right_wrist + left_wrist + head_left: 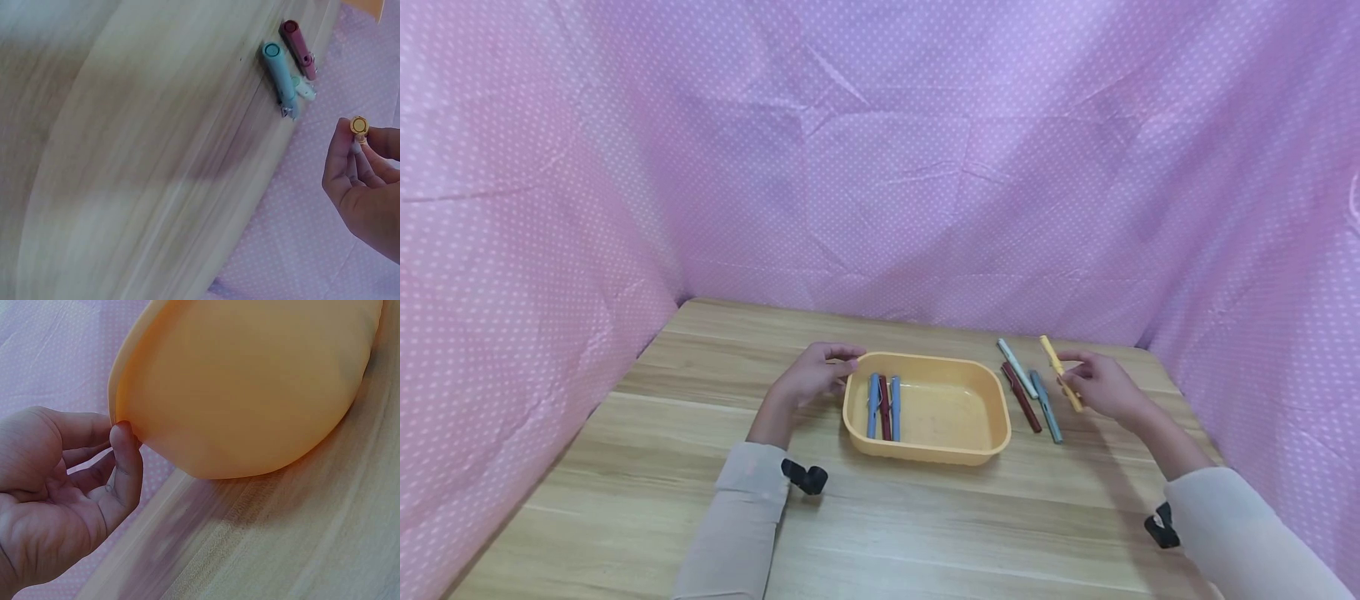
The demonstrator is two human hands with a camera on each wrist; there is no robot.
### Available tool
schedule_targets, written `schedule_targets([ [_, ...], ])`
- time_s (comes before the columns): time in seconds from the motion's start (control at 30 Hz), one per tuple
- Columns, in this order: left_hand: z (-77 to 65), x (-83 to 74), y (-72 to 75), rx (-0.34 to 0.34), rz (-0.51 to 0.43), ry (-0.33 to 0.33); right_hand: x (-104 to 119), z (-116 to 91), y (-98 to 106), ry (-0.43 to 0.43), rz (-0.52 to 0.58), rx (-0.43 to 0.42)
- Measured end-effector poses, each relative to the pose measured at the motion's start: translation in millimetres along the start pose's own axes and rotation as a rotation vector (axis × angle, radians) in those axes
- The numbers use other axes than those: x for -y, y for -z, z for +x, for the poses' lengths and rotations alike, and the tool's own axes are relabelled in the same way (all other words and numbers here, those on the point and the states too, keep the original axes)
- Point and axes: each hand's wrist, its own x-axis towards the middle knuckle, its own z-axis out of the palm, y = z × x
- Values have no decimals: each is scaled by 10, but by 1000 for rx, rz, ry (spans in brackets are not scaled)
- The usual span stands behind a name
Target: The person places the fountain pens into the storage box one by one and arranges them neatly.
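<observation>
My left hand [812,373] pinches the far left corner of a yellow plastic tray [928,452] by its rim, as the left wrist view shows close up. Inside the tray, a dark red pen [885,412] lies between a blue pen [872,417] and a second blue pen [896,412], all near its left wall. Right of the tray, my right hand [1105,386] pinches a yellow pen [1051,353] between thumb and fingers; its round end faces the right wrist camera. Close by on the table lie a pale green pen [1015,365], a dark red pen [1022,400] and a teal pen [1047,408].
A wood-grain table [880,525] carries everything. Pink dotted cloth [910,208] hangs behind the table and on both sides. A black wrist mount [805,477] sits at the left sleeve, and another black mount [1162,527] at the right sleeve.
</observation>
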Motion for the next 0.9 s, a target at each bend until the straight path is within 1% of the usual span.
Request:
schedule_targets([
  [0.13,3,0,7,8,-4,-3,65,2,-46,13,6,12],
  [0.33,20,2,17,-1,0,6,188,0,-133,29,28,27],
  [0.53,33,-1,24,7,-1,-2,305,-10,-224,65,-17,56],
  [0.7,13,-36,21,12,-10,-6,404,-16,-284,90,-33,85],
  [0.9,12,-51,15,21,-24,1,517,-7,-348,119,-53,89],
])
